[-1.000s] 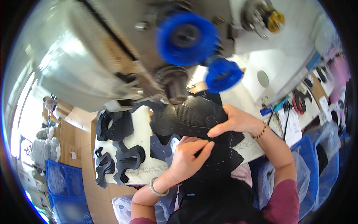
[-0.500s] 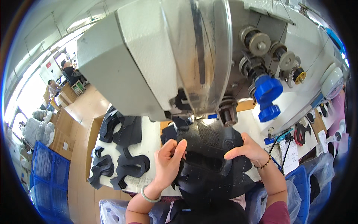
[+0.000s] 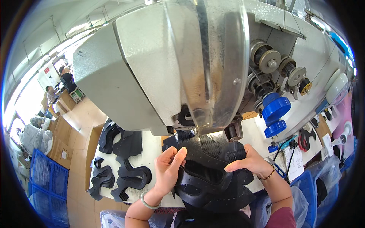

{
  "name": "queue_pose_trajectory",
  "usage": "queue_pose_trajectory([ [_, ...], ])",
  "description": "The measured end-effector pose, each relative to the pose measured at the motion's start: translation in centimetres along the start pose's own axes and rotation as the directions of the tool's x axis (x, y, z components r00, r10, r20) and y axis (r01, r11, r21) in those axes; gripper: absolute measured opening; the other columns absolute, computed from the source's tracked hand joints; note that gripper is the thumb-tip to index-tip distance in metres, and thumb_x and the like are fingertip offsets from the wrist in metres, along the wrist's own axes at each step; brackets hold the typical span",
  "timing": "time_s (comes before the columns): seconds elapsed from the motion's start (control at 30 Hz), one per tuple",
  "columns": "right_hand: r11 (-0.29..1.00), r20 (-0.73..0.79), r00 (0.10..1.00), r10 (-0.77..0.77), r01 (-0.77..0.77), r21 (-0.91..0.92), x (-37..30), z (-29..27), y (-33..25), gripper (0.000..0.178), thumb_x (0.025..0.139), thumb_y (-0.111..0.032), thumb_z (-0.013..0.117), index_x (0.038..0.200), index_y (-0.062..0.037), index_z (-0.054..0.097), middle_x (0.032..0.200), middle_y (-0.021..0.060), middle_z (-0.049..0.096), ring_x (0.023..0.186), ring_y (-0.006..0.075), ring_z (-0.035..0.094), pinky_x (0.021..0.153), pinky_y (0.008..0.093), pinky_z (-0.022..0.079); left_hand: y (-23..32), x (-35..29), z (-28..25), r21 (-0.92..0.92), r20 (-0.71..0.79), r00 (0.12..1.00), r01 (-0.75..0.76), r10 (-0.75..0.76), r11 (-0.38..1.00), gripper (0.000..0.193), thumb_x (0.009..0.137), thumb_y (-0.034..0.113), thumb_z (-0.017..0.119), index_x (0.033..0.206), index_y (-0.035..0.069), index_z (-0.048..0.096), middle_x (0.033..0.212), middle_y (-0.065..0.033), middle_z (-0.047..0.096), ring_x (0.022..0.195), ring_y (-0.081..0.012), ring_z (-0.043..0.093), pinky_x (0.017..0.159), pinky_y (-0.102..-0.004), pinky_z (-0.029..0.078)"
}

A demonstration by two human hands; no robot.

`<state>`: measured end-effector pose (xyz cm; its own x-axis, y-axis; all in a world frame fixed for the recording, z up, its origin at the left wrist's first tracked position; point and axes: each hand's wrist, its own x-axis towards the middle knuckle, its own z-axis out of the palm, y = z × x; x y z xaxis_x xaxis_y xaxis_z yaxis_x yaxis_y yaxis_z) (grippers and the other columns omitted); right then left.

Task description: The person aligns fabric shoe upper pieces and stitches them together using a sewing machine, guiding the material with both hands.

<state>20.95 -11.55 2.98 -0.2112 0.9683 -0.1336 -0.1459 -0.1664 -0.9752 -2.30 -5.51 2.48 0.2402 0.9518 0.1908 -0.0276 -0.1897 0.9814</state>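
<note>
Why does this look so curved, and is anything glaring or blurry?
In the head view, the fisheye lens bends straight edges toward the rim; the windows at left wash out white; light shines off the black piece; the left hand and right hand look fairly sharp, the distant people soft.

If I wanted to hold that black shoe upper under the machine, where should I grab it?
Probably by its side edges, coming from the near side: the black shoe upper is broad and thin, and its far end lies beneath the sewing machine head. The left hand and right hand are at those edges.
</note>
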Motion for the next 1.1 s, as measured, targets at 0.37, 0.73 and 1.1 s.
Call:
queue_pose_trajectory([
  [0.37,0.994,-0.107,0.988,-0.109,0.112,0.021,0.9,0.8,-1.5,0.020,0.063,-0.002,0.076,0.079,-0.0017,0.064,0.070,0.0015,0.063,0.062,0.0086,0.059,0.059,0.0213,0.046,0.8,1.5,0.1,0.004,0.005,1.000,-0.023,0.023,1.000,0.033,0.090,0.017,0.060,0.064,0.001,0.049,0.059,0.0028,0.046,0.057,-0.0039,0.046,0.052,-0.0198,0.037],
  [0.73,0.987,-0.117,0.982,-0.150,0.143,-0.069,2.4,-0.4,0.3,0.036,0.064,-0.003,0.076,0.097,-0.0007,0.063,0.081,0.0017,0.063,0.071,0.0087,0.059,0.066,0.0228,0.046,0.9,3.2,-0.5,0.170,-0.002,0.997,-0.073,0.075,0.983,0.035,0.088,0.023,0.063,0.064,-0.002,0.057,0.055,0.0039,0.048,0.052,-0.0028,0.042,0.047,-0.0207,0.031],
  [1.1,0.981,-0.103,0.976,-0.192,0.192,-0.007,3.0,0.6,0.1,0.032,0.070,-0.007,0.076,0.098,0.0005,0.062,0.085,0.0022,0.064,0.074,0.0087,0.059,0.069,0.0219,0.048,-1.4,4.0,-0.5,0.686,-0.052,0.744,-0.459,0.666,0.565,0.026,0.074,0.010,0.074,0.075,0.003,0.050,0.063,-0.0056,0.055,0.055,-0.0185,0.051,0.051,-0.0280,0.038],
])
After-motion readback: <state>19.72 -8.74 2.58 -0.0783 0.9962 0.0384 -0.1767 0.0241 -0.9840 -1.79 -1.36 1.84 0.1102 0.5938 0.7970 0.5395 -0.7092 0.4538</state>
